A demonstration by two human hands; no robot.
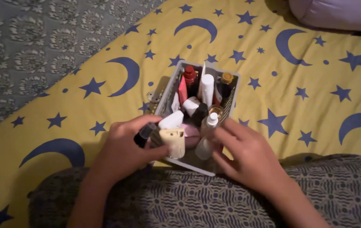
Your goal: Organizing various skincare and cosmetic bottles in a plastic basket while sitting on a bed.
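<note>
My left hand (123, 150) has its grip clamped on a cream bottle (173, 142) at the bin's (167, 93) near left corner, on the bed (307, 84). Right hand (248, 156) fingers lie apart beside a clear bottle (207, 136). Both look light, smooth, slippery; I'd hold mid-body.

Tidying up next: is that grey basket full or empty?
Full: the grey basket is crowded with bottles and tubes, several standing upright.

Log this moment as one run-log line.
left hand: holds dark bottle and beige tube | right hand: touches clear spray bottle | grey basket: cosmetics, on star-and-moon sheet
</note>
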